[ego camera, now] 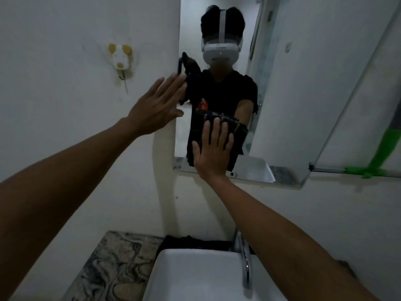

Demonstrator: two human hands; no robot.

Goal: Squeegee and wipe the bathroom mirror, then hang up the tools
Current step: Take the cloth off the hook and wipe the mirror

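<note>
The bathroom mirror (219, 25) hangs on the white wall straight ahead, and my reflection fills it. My right hand (213, 153) lies flat with its fingers apart and presses a dark cloth (235, 135) against the lower part of the glass. My left hand (157, 105) is open with spread fingers, and its fingertips rest at the mirror's left edge. A green tool-like object (368, 170) sits at the lower edge of the angled panel on the right; I cannot tell whether it is the squeegee.
A white animal-shaped hook (119, 59) is stuck on the wall to the left of the mirror. Below are a white sink (195, 276), a chrome tap (246, 263), a marbled counter (108, 270) and something dark (195, 241) behind the sink.
</note>
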